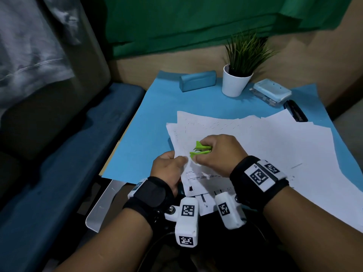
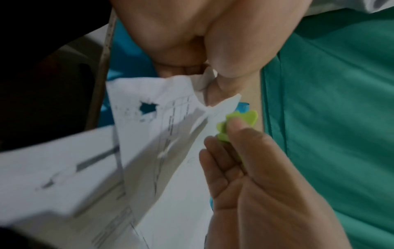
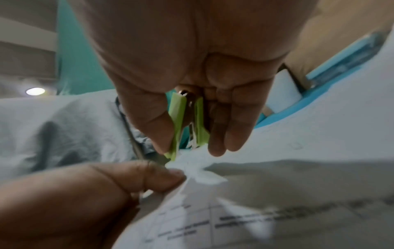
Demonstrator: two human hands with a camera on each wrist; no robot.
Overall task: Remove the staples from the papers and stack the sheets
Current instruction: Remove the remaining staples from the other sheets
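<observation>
Between your hands, the stapled corner of the printed sheets (image 1: 193, 174) is pinched by your left hand (image 1: 168, 169); your right hand (image 1: 218, 152) squeezes the green staple remover (image 1: 200, 149) there. Pull straight, bracing close, lest the paper tear; loose papers (image 1: 265, 146) lie beyond on the counter (image 1: 141, 122).

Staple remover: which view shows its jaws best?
Right wrist: the green staple remover fills the centre, metal jaws at the torn paper corner, gripped by the right hand. Head shows it small; left wrist shows only a green edge behind the thumb.
</observation>
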